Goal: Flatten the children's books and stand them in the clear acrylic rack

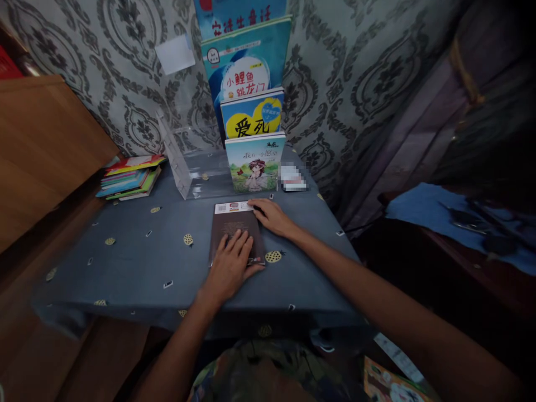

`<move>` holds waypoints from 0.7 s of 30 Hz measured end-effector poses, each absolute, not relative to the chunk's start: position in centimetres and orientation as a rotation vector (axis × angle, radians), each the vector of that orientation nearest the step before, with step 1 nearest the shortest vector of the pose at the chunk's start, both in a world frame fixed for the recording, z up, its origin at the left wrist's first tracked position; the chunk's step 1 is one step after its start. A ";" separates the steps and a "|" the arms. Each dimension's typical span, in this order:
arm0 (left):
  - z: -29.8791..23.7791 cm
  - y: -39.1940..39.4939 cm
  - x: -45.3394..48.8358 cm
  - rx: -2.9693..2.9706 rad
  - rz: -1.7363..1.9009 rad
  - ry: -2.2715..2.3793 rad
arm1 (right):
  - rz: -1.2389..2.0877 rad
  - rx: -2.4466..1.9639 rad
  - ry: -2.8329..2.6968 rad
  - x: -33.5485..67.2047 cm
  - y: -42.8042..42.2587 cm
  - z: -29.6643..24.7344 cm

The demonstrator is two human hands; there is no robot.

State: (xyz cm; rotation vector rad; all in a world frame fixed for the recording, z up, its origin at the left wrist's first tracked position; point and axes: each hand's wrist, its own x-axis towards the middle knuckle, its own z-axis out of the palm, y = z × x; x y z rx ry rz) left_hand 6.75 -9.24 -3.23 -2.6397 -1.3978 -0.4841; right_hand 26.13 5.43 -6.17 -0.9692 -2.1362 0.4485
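A dark brown book (pixel 219 230) lies flat on the cloth-covered table, with a white strip and barcode along its far edge. My left hand (pixel 228 265) rests palm down over its lower half, fingers spread, the thumb reaching right past the near edge. At the far right corner is my right hand (pixel 272 216), its fingers stretched left onto the white strip; a dark patch shows beneath them that I cannot make out. Just beyond stands a clear acrylic rack (pixel 178 159), holding several upright books in tiers, the lowest a light green and blue book (pixel 255 162) with a cartoon figure.
A pile of colourful thin books (pixel 132 178) sits at the table's back left, beside a wooden cabinet (pixel 50 139). Right of the rack lies a blurred-out small item (pixel 293 177). Patterned curtain hangs behind. A blue cloth (pixel 444 218) lies at right; an orange book (pixel 389 382) is below.
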 end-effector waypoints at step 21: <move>-1.5 -8.7 6.0 -2.430 -0.884 -1.765 | 0.476 -0.892 -2.272 27.1 5.3 -6.4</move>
